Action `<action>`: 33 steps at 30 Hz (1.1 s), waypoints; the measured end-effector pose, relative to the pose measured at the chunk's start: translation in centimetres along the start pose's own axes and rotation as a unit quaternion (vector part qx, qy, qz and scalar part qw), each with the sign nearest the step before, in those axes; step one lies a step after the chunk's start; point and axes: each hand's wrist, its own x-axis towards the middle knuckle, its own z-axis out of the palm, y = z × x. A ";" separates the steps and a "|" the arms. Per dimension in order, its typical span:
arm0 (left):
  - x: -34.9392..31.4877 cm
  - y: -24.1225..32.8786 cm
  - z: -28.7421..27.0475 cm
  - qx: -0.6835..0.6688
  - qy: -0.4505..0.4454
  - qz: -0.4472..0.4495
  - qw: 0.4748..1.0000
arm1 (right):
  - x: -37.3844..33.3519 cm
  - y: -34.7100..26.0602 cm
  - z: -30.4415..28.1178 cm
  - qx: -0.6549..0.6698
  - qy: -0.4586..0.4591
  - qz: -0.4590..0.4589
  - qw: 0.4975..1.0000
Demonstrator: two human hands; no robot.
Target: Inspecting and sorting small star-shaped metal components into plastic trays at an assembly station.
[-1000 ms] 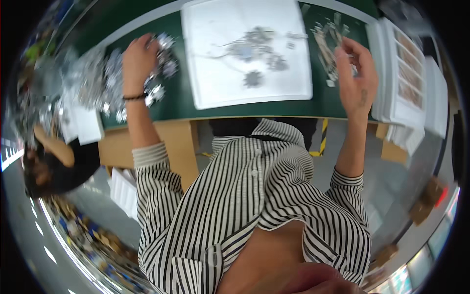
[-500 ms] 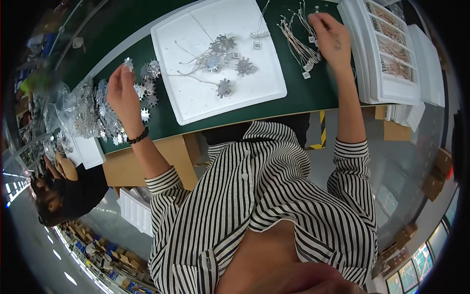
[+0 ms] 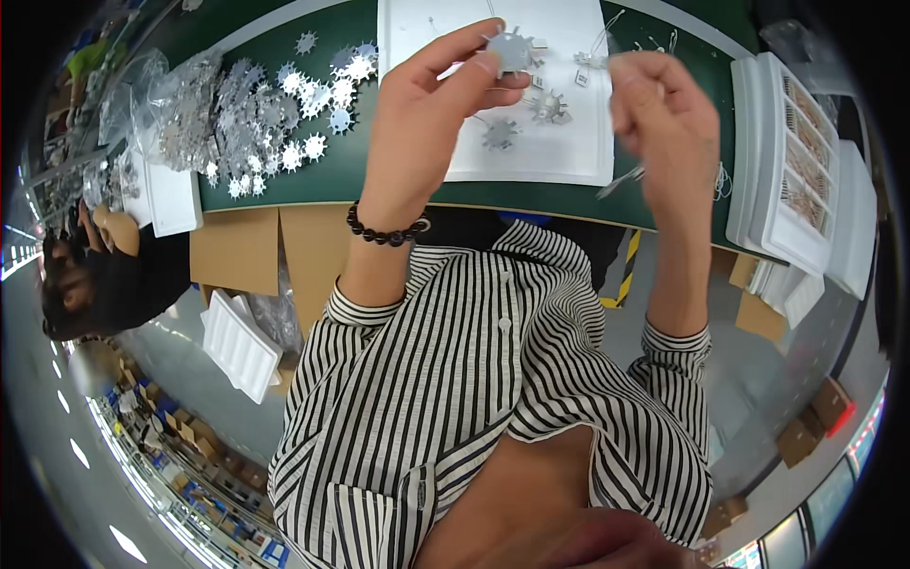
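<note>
My left hand (image 3: 417, 119) is raised over the left part of a white foam tray (image 3: 586, 152), pinching a flat silver star-toothed metal piece (image 3: 512, 51) between thumb and fingers. Closed and slightly blurred, my right hand (image 3: 671, 133) is beside the tray's right edge. A thin white wire lead (image 3: 621, 181) trails from under it; its upper part is hidden by the fingers. On the tray lie more star pieces with wires, among them one star piece (image 3: 549, 106) and another (image 3: 500, 135). A small white tag (image 3: 582, 78) lies near my right fingertips.
Left on the green table (image 3: 327, 175) is a heap of silver star pieces (image 3: 251, 119), beside a clear plastic bag (image 3: 142, 109). White foam trays (image 3: 758, 161) with several coiled parts stand at the right. A person in black (image 3: 123, 275) is at the far left.
My left hand has moved right from the heap to over the tray, bringing the star piece. My right hand has come left and nearer, away from the wire bundle, with a wire lead.
</note>
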 end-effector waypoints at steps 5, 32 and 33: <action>-0.7 0.3 1.0 0.013 0.006 0.023 1.000 | -1.8 -0.4 3.2 -0.010 -0.069 -0.021 0.997; 0.0 -3.6 -0.8 -0.032 0.017 0.154 0.987 | -1.6 1.7 5.7 0.277 -0.203 0.173 0.923; 0.0 -3.6 -0.9 -0.032 0.017 0.155 0.987 | -1.6 1.7 5.8 0.278 -0.204 0.172 0.923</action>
